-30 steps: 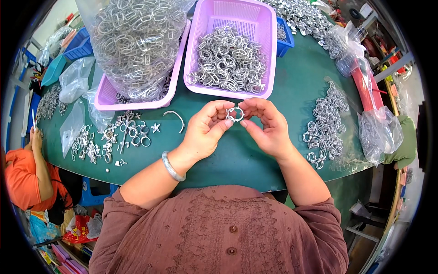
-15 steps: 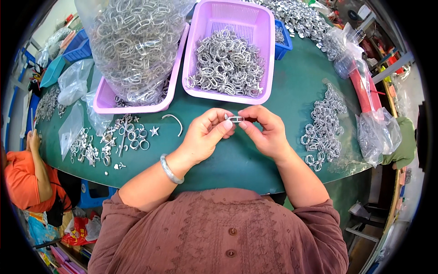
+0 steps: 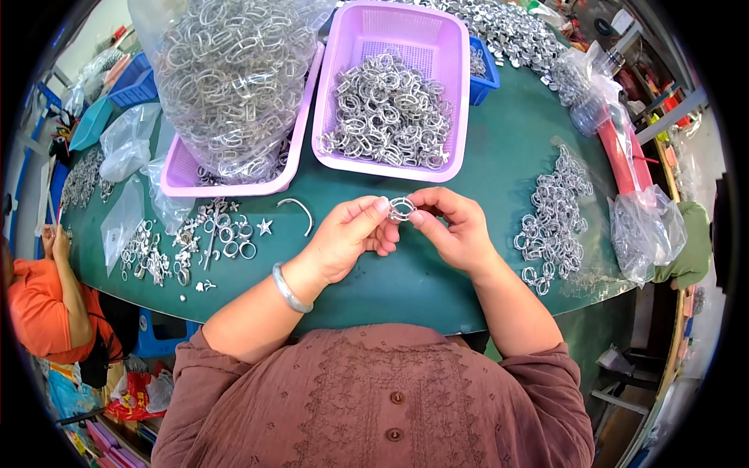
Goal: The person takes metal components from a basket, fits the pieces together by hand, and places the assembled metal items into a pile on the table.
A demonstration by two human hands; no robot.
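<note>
Between my two hands, a silvery metal ring (image 3: 402,208) is held up above the green table (image 3: 374,292), its round opening facing me. My left hand (image 3: 355,234) pinches its left side with thumb and forefinger, the other fingers curled below. On the opposite side, my right hand (image 3: 451,228) grips the ring between thumb and fingertips. Just beyond my hands stands a purple basket (image 3: 321,148) with a heap of similar metal rings (image 3: 390,113) in it. A loose pile of rings (image 3: 555,222) lies to my right.
At the far left a clear bag of metal rings (image 3: 234,86) fills another purple basket (image 3: 226,189). Small metal parts (image 3: 183,242) and a curved strip (image 3: 300,209) lie on the left. A blue bin (image 3: 485,86) stands behind. A person in orange (image 3: 47,300) sits at left.
The ring has turned from nearly edge-on to show its round opening. My left fingers have shifted and uncurled a little; my right hand stays almost in place.
</note>
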